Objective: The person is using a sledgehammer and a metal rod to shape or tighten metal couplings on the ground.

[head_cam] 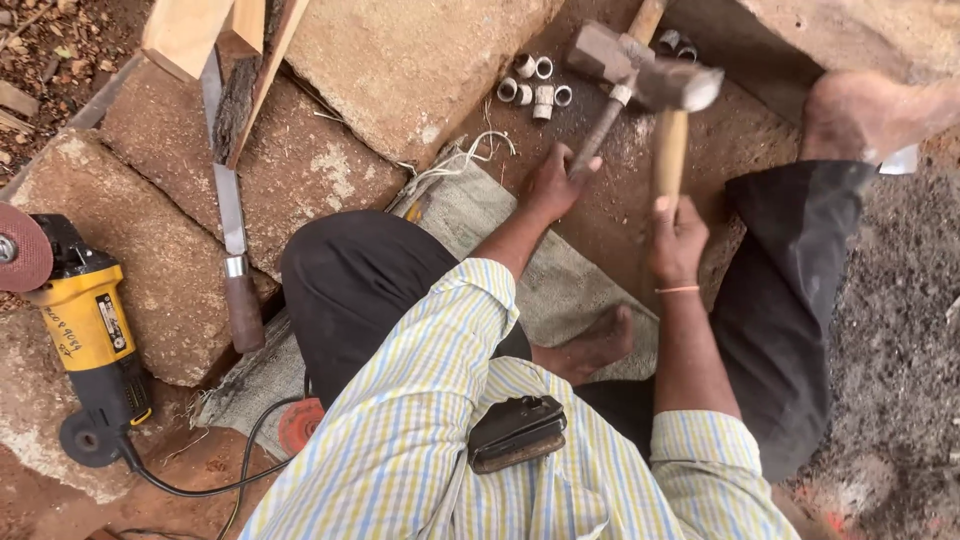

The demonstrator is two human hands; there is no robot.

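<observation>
Chiselling is the step in hand, by the look of it: the left hand [553,185] is wrapped shut around a dark metal chisel [598,135], which slants up toward 1 o'clock, while the right hand [677,240] is clenched on the wooden handle of a hammer [665,85]. The hammer's steel head sits at about 12 o'clock from that hand, right at the chisel's upper end — touching or just above it, I cannot tell, since the head is blurred. Where the chisel's tip meets the reddish stone [420,60] is hidden behind the fist.

The next move, I judge, calls for a square blow on the chisel's top, with the left hand keeping the shaft steady and its knuckles low, clear of the head.

At 11 o'clock from the hammer lie 5 or so short white pipe fittings [535,88]. Far off at 9 o'clock rests a yellow angle grinder [85,320], and between it and the person's knee a long knife [232,240] lies on a stone slab — both untouched.
</observation>
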